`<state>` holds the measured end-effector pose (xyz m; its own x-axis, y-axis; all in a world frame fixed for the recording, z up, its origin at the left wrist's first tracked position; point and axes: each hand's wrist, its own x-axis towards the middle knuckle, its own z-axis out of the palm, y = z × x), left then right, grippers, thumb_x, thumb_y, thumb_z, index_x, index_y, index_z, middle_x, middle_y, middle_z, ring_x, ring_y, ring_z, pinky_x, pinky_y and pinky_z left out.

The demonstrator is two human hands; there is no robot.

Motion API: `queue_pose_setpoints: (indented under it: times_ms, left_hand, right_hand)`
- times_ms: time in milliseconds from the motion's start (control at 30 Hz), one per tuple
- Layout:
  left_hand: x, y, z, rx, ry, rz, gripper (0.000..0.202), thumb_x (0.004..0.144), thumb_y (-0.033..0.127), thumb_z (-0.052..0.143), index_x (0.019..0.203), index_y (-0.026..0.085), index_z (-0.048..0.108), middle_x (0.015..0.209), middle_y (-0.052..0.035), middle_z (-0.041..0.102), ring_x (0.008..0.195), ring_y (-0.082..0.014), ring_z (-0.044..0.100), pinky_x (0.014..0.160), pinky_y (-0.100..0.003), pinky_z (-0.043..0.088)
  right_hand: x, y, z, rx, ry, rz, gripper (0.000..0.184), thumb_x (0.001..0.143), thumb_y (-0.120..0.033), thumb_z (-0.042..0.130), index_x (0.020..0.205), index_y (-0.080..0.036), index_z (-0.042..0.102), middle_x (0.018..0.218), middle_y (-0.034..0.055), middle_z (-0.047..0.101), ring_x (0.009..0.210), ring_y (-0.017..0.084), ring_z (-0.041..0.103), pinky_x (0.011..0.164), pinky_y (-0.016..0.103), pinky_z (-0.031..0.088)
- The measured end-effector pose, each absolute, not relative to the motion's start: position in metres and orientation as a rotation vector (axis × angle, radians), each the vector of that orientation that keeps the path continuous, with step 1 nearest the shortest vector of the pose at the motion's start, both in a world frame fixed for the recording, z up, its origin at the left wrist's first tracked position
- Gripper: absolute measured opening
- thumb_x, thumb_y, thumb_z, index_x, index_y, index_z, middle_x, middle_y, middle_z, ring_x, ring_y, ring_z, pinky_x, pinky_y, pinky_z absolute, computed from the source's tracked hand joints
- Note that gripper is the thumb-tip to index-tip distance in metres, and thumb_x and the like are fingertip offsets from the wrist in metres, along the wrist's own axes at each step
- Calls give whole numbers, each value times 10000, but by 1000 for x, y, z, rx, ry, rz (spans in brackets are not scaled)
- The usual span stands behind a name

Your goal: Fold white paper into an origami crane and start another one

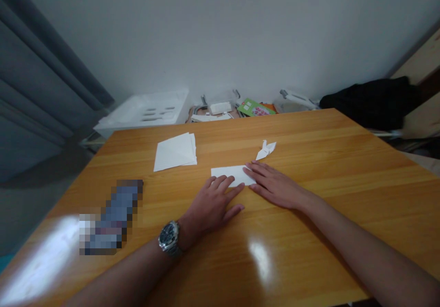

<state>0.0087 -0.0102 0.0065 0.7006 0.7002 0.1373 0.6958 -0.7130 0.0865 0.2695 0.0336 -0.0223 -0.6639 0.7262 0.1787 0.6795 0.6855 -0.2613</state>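
A white paper strip (228, 171), rectangular and perhaps folded, lies flat on the wooden table (309, 160). My left hand (215, 201) rests on its near left edge, fingers spread and the thumb out to the right. Over the strip's right end lies my right hand (275, 185), palm down with its fingers stretched out and covering that end. Just beyond the right hand sits a small white folded paper bird (266, 150). A stack of white paper sheets (175, 152) lies farther back to the left.
A blurred-out dark oblong object (117, 215) is on the table's left side. Behind the table's far edge are a white plastic tray (147, 107), a green booklet (254, 107) and a black cloth (371, 103). A grey curtain (37, 78) hangs at the left.
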Motion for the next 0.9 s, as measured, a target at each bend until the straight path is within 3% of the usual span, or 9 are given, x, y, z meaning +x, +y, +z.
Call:
queue_pose_setpoints:
  times_ms: [233, 367, 600, 733, 900]
  left_hand:
    - [5, -4, 3, 2818, 1343, 329, 488, 1004, 486, 441, 1391, 208, 551, 1411, -142, 553, 1289, -305, 507, 1104, -487, 379]
    - [2, 0, -2, 2777, 1407, 364, 467, 1012, 470, 438, 1388, 218, 551, 1467, -125, 529, 1346, -286, 488, 1160, -501, 323]
    - [-1, 4, -5, 2746, 1428, 368, 602, 967, 548, 490, 1424, 158, 509, 1510, -144, 485, 1397, -293, 447, 1198, -511, 285]
    - [-4, 7, -6, 2746, 1379, 375, 668, 909, 594, 571, 1410, 154, 522, 1500, -147, 496, 1382, -305, 457, 1191, -512, 301]
    - [-5, 9, -6, 2767, 1336, 443, 516, 934, 499, 591, 1335, 175, 587, 1405, -135, 585, 1290, -289, 538, 1150, -507, 355]
  right_hand:
    - [270, 34, -14, -1081, -2613, 309, 508, 1039, -433, 407, 1442, -147, 528, 1540, 158, 450, 1459, 283, 365, 1193, 500, 339]
    - [271, 34, -14, -1041, -2621, 351, 497, 1036, -435, 422, 1430, -157, 546, 1556, 147, 425, 1471, 281, 347, 1207, 510, 307]
    - [268, 27, -6, -923, -2672, 457, 544, 957, -523, 563, 1393, -198, 587, 1498, 113, 514, 1429, 282, 420, 1190, 503, 338]
    - [267, 26, -6, -898, -2620, 527, 474, 971, -451, 569, 1380, -213, 601, 1455, 116, 562, 1382, 269, 483, 1170, 486, 371]
    - [267, 27, -9, -904, -2570, 547, 437, 976, -357, 576, 1396, -236, 584, 1463, 118, 553, 1357, 257, 510, 1142, 460, 413]
